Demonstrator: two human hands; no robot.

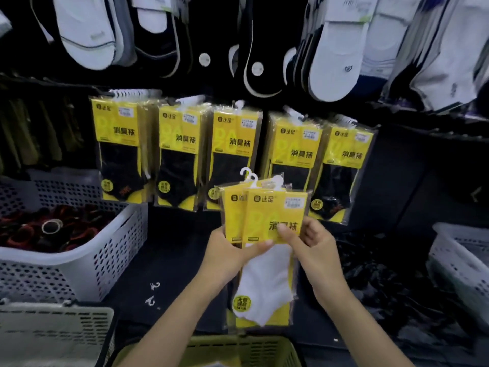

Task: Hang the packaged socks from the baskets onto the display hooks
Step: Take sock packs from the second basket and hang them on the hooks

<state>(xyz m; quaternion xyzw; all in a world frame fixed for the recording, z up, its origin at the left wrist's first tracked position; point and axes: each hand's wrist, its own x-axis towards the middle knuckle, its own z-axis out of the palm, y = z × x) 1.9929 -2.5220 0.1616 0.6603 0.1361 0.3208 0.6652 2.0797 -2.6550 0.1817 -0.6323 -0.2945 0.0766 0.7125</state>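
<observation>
I have a small stack of yellow sock packs (272,215) in both hands, held up in front of the lowest row of the display. My left hand (227,258) grips the stack from its left edge, thumb laid across the front. My right hand (315,247) pinches the front pack, the one with white socks, thumb on its label. Both grips are clamped on the packs; neither is free. White plastic hangers (250,178) stick up from the top of the stack, none of them hung yet.

Behind, five bunches of hung black-sock packs (182,154) fill the row. I judge the job well under way but unfinished: this stack needs hanging. The green basket (238,350) below my wrists is mostly hidden, so I cannot tell what remains in it.
</observation>
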